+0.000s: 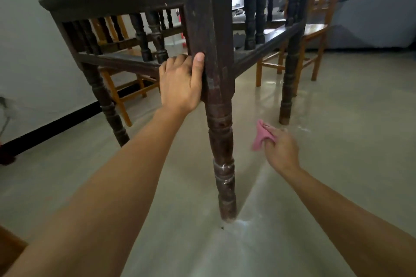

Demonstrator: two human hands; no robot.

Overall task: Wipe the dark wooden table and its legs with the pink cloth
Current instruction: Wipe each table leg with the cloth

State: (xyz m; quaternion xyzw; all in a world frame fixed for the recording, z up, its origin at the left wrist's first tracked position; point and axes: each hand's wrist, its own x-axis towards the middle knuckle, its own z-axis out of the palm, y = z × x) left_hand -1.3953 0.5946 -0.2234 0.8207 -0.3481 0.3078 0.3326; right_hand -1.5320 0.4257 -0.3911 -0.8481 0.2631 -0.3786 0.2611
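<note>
Two hands, left (180, 83) gripping table leg (219, 119), right (281, 148) pinching half-hidden pink cloth (261, 135)

I could read no text, label, brand, number or sign anywhere in view.
</note>
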